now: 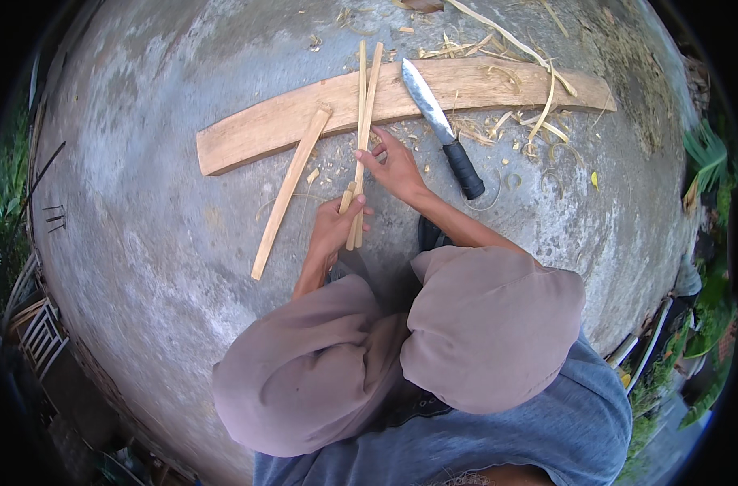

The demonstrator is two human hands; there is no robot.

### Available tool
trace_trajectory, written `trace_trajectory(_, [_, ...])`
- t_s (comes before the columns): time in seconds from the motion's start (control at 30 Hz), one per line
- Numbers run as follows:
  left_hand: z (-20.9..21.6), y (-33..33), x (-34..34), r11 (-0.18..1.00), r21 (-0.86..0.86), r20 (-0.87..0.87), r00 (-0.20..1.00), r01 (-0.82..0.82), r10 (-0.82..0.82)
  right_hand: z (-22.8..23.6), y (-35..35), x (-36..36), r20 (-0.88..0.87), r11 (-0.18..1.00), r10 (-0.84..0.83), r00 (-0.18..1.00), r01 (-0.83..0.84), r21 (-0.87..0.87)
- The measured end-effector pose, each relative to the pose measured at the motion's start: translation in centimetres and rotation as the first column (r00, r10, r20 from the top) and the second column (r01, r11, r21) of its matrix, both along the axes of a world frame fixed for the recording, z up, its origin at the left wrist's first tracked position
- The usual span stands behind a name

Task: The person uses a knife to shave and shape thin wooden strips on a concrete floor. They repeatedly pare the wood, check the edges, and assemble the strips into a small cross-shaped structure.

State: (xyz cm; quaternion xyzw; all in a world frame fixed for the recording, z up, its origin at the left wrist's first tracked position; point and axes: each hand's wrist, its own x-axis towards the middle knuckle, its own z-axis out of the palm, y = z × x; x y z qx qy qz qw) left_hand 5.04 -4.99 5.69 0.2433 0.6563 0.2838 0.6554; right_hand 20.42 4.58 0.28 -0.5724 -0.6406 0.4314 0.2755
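Wooden plank [247,138]: lies crosswise, far side. Loose strip [290,194]: left, far end over the plank. Left hand [330,231]: near, fingers hold the near ends of thin strips [371,91]. Right hand [397,168]: fingers pinch these midway. Black-handled knife [439,120]: right, blade over plank. Shavings [552,128]: far right.

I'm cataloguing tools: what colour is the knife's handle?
The handle is black, best seen in the head view.
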Motion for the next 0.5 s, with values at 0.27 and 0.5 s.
trace_trajectory(0.27, [0.0,0.4,-1.5,0.992,-0.016,0.109,0.986,0.125,-0.123,0.3,0.2,-0.4,-0.224,0.994,-0.032,0.974,0.008,-0.106])
trace_trajectory(0.5, [-1.1,0.3,-1.4,0.987,-0.006,0.075,0.984,0.160,-0.159,0.5,0.8,0.3,0.023,0.981,0.186,0.982,-0.186,0.049])
